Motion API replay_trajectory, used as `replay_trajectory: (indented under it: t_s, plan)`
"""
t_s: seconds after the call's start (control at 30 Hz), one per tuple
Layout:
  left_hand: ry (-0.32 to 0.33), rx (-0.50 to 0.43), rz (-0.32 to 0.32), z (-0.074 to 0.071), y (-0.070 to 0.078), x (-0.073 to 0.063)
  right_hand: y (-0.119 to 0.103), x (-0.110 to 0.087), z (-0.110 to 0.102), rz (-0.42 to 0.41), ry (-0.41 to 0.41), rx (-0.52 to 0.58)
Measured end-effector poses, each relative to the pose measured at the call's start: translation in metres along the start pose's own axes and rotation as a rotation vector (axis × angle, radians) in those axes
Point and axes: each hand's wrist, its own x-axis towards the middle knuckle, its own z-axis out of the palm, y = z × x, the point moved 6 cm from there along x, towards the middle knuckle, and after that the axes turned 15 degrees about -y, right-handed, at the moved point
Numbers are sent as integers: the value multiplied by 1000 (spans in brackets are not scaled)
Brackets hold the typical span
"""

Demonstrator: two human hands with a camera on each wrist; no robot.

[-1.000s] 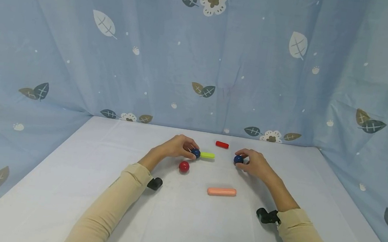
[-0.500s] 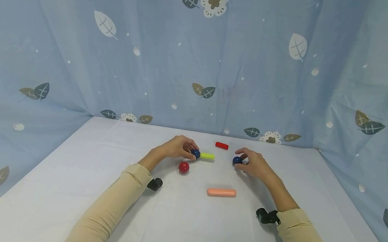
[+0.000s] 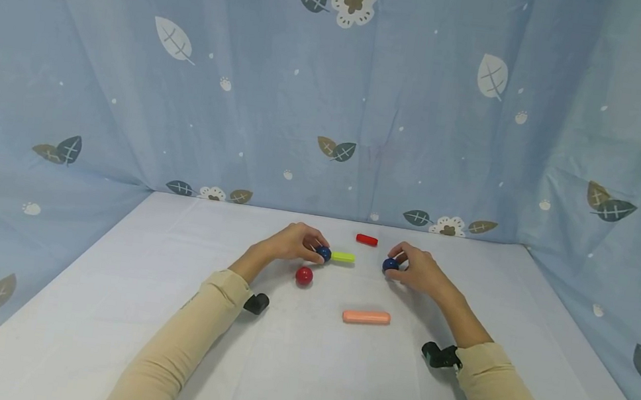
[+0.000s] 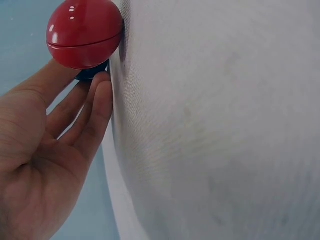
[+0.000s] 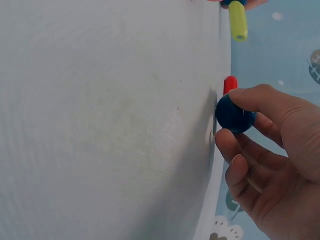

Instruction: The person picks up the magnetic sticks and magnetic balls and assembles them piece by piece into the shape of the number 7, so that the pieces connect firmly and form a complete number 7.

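My left hand (image 3: pixel 292 243) pinches a dark blue ball (image 3: pixel 323 254) between thumb and fingers. A yellow-green stick (image 3: pixel 343 257) extends from that ball toward the right; in the right wrist view the stick (image 5: pixel 238 22) juts out from the ball. Across a gap, my right hand (image 3: pixel 421 271) grips a second dark blue ball (image 3: pixel 390 266) by its sides, low over the table. In the right wrist view, thumb and fingertips press on this ball (image 5: pixel 234 114). A glossy red ball (image 3: pixel 304 276) lies just in front of the left hand and, in the left wrist view, covers most of the blue one.
Behind the two hands lies a short red stick (image 3: pixel 367 240). Nearer the person, between the forearms, is a salmon-coloured stick (image 3: pixel 366 317). All of it rests on a white-covered table (image 3: pixel 299 371), with a blue patterned curtain (image 3: pixel 272 101) behind.
My right hand has shifted slightly left with its blue ball, toward the free end of the yellow-green stick. The left hand and the other pieces stay in place.
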Motion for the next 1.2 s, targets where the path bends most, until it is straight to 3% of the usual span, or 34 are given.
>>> replay_trajectory:
  t_s: [0.53, 1.2]
  plan:
    - [2, -3, 0, 0, 2, -1, -9, 4, 2, -36, -3, -15]
    - [5, 3, 0, 0, 3, -2, -19, 9, 5, 13, -20, -3]
